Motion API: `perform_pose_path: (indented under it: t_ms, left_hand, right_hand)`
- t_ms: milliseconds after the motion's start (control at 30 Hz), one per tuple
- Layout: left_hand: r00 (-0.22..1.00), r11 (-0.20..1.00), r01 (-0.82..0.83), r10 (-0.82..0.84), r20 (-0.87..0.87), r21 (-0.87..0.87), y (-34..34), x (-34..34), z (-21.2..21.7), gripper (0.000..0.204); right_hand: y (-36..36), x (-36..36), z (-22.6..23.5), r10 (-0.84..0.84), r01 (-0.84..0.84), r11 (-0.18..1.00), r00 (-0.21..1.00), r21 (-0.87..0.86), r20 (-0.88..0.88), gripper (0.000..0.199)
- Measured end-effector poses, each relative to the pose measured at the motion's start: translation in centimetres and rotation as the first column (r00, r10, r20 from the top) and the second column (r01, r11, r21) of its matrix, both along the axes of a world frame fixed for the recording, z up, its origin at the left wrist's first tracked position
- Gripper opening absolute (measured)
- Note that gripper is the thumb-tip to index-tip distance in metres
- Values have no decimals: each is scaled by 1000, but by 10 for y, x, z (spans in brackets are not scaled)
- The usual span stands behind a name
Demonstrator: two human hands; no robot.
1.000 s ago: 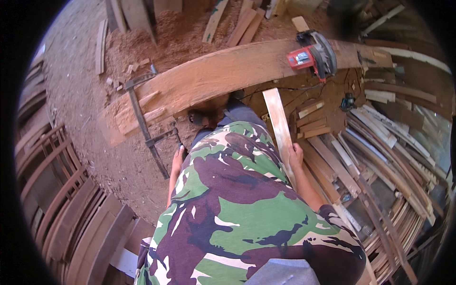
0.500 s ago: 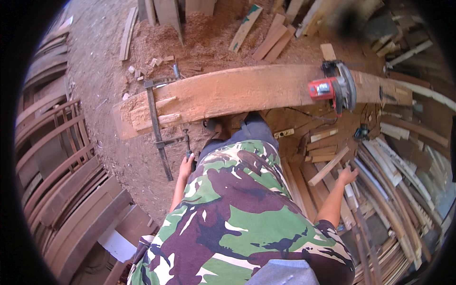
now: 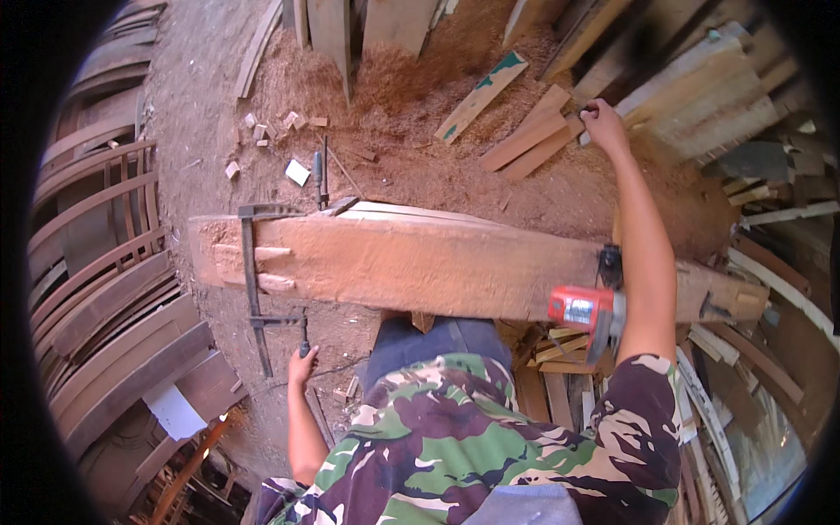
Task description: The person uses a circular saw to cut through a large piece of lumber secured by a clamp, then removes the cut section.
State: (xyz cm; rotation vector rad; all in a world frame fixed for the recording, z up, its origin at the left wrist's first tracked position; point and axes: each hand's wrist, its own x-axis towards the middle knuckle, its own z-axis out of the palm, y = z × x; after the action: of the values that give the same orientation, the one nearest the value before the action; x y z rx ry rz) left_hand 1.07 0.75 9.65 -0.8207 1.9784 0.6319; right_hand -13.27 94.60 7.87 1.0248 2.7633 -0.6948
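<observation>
Offcuts [image 3: 534, 140] of board lay far and to the right on the sawdust, their long axes slanting up toward the right, beyond the big plank [image 3: 420, 262]. I saw my right hand [image 3: 604, 118] stretched over that plank, fingers curled at the upper end of the offcuts; whether it had closed on one I could not tell. My left hand [image 3: 302, 363] hung near, down by the clamp [image 3: 254, 289], loosely curled around its dark handle. A red power saw [image 3: 586, 311] sat on the plank under my right arm.

Right hand [image 3: 604, 122] at short boards [image 3: 534, 140], left hand [image 3: 302, 366] perhaps on clamp handle [image 3: 304, 337].
</observation>
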Motion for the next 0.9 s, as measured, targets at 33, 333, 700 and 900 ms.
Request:
perform_pose_path:
  t_ms: [33,333,700,900]
  left_hand:
    - [1000,1000,-12,12,12,-1,0,-4,2,36]
    - [995,991,-90,94,38,-94,28,-19,33,28]
    - [996,971,85,-89,-6,-225,32,-6,21,37]
    - [895,889,339,-406,-185,-308,15,11,4,54]
  right_hand:
    - [24,-7,-47,14,-15,1000,994,7,105,43]
    - [78,3,-294,196,-228,971,927,67,320,48]
    - [14,3,-264,-29,30,999,998,23,-50,63]
    - [-96,-23,-171,224,-227,942,974,-247,-40,47]
